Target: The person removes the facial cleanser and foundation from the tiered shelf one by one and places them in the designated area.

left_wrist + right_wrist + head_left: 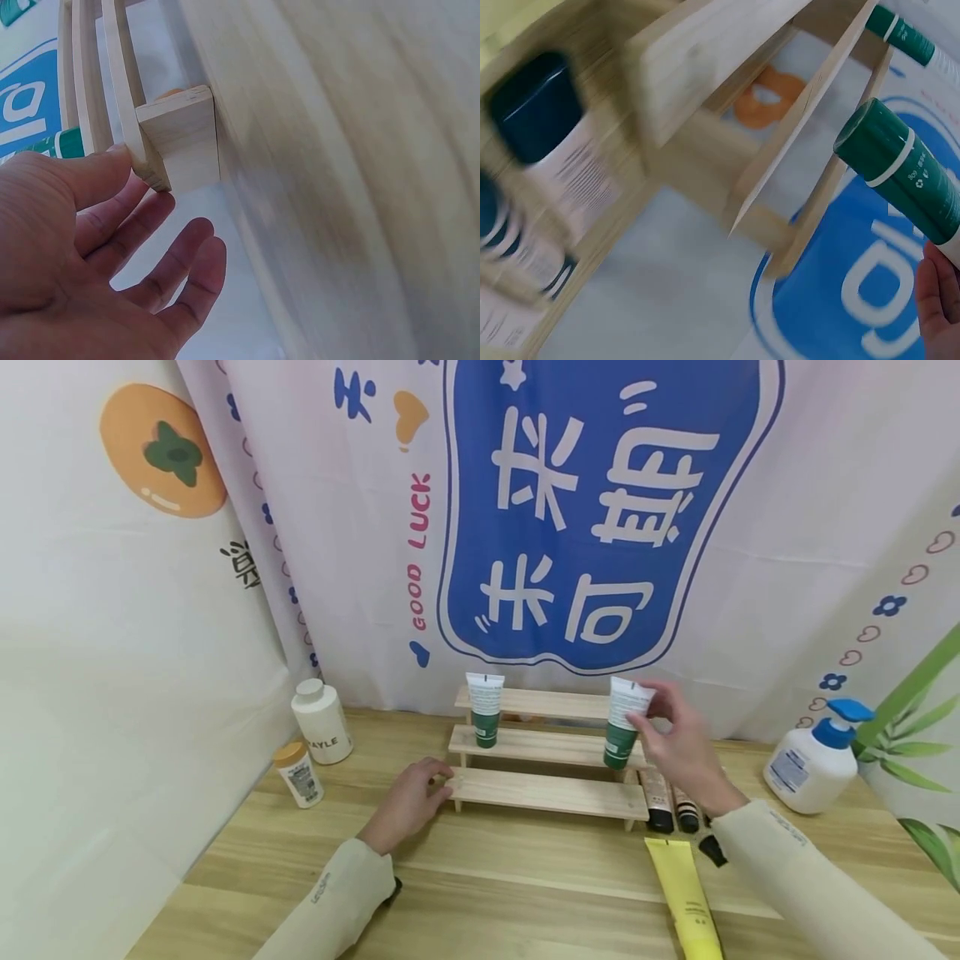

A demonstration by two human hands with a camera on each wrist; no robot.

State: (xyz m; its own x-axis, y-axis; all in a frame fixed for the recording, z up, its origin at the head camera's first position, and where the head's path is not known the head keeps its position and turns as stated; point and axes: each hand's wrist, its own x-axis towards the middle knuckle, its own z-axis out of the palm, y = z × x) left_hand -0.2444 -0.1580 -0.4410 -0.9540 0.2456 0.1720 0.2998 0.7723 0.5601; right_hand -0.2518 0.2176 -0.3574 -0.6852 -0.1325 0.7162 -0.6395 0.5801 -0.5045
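Note:
A three-tier wooden step rack (547, 791) stands on the table against the printed cloth. My left hand (408, 802) pinches the left end of its lowest board; in the left wrist view the thumb lies on one side, the fingertips (161, 202) at the other. In my right hand (678, 739) is a white-and-green squeeze tube (622, 735), held by its white upper part with the green cap down. That cap (874, 139) overlaps the right end of the middle board in the head view. A matching tube (486, 710) stands cap down at the middle board's left end.
Left of the rack are a white bottle (322, 722) and a smaller orange-capped bottle (298, 775). Several dark-capped tubes (658, 806) lie by the rack's right end. A yellow tube (686, 902) lies in front of them. A blue-topped pump bottle (812, 768) stands far right.

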